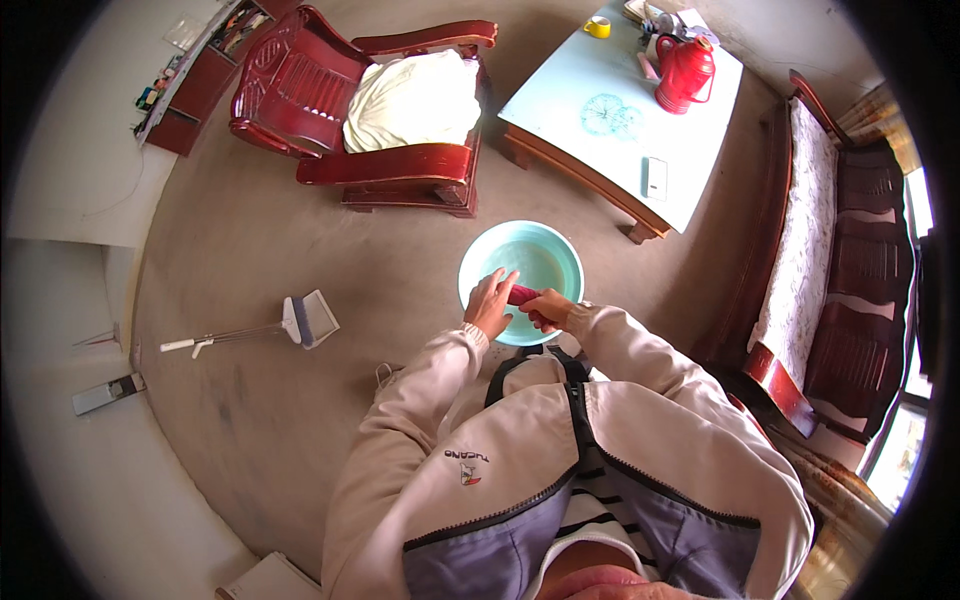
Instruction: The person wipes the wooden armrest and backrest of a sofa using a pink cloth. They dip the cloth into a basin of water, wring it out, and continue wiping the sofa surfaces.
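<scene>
A light-green plastic basin (469, 251) stands on the floor before me, with what looks like shallow water inside. Over its near half, my right hand (549, 310) is closed around one end of a dark red, ridged item (520, 295), possibly a twisted cloth. My left hand (489, 306) is above the basin's left side with its fingers spread, close against the item's other end. Whether the left palm touches it is hard to see.
A wooden armchair (420, 163) with a pale cushion is beyond the basin. Right of it, a low table (555, 112) bears a red thermos jug (684, 75), a yellow mug (598, 27) and a phone (655, 178). A dustpan with brush (304, 321) lies left; a wooden sofa (862, 240) stands right.
</scene>
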Motion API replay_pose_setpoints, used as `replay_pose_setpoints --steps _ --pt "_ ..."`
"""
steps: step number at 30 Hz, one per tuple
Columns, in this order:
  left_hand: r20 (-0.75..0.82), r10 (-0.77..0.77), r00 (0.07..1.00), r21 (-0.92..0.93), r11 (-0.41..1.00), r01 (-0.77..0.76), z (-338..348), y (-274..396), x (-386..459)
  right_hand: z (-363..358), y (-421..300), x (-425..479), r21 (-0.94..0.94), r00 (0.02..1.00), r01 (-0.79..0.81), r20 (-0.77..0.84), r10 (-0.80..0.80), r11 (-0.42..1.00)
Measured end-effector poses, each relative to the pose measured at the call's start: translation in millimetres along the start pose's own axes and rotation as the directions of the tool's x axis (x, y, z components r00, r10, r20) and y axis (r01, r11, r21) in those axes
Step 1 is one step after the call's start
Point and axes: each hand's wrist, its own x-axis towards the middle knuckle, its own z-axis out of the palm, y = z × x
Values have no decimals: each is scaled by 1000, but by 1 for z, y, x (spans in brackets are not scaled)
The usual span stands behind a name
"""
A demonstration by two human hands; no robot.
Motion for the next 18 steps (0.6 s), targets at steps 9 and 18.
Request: replay_pose_setpoints --steps 9,18 --pt "-342 77 937 -129 983 -128 -8 9 -16 30 -19 -50 562 859 -270 508 -68 782" --pt "-263 362 894 69 932 -357 -58 18 7 19 -35 -67 20 930 92 356 -93 996"
